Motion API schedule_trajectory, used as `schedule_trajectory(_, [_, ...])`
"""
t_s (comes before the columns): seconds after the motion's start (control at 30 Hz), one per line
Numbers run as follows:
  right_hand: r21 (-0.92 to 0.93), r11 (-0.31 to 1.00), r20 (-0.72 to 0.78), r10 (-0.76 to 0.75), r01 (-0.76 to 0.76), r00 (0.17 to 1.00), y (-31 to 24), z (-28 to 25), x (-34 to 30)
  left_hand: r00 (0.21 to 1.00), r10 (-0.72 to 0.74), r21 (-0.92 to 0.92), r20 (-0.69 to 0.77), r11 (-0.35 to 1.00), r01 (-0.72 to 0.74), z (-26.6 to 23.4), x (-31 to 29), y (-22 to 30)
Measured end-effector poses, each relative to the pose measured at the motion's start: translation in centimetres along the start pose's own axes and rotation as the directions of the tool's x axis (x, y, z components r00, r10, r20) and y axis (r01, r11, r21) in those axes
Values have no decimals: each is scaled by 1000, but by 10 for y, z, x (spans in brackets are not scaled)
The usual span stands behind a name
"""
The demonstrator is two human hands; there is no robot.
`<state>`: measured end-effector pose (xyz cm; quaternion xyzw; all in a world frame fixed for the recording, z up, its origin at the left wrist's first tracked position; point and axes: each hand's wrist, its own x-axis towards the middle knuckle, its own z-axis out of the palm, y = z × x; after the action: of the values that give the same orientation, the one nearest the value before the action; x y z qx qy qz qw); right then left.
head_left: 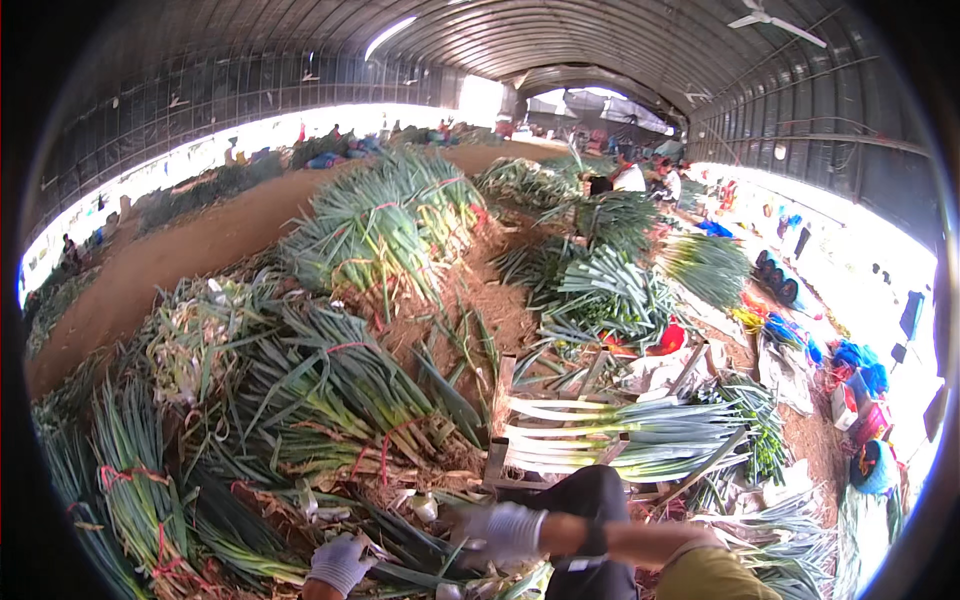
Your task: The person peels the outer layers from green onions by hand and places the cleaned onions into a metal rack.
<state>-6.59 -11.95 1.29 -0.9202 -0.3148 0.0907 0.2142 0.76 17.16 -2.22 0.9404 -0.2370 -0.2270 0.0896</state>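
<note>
My left hand point(341, 561), in a whitish knit glove, is low in the view beside loose leek trimmings. Its fingers look curled in; whatever they hold is too small to make out. To its right, my right hand point(503, 531), gloved alike, reaches leftward over leek scraps and is smeared by motion, so its fingers do not show clearly. Trimmed leeks point(620, 425) with long white stems lie side by side in a wooden frame point(497, 455) just beyond my knee. An untrimmed leek bundle point(350, 375), tied with red string, lies ahead of my hands.
More tied leeks point(135, 475) lie at the left, and a tall heap point(385, 220) stands farther off. Cut leeks point(610, 285) are piled beyond the frame. A red object point(673, 337) lies near them. Blue bags point(860, 365) are at the right. Other people point(630, 178) sit far back.
</note>
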Motion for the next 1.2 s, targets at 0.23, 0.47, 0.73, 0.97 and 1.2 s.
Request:
schedule_trajectory(0.23, [552, 803, 9, 263, -224, 965, -26, 203, 14, 900, -13, -897, -436, 82, -434, -41, 0, 56])
schedule_trajectory(0.47, [394, 789, 110, 470, -472, 876, -10, 286, -30, 941, -75, -550, -330, -795, -256, -46, -1, 124])
schedule_trajectory(0.73, [323, 816, -130, 541, -480, 831, 17, 274, -42, 998, -32, -420, -55, -906, -52, 53, -2, 125])
schedule_trajectory(0.97, [599, 596, 40, 645, -534, 764, 19, 280, -43, 988, -151, -478, -5, -868, -135, 97, -15, 114])
schedule_trajectory(1.2, [530, 683, -49, 616, -503, 786, 17, 241, -25, 961, -265, -493, 83, -849, -191, 100, -16, 102])
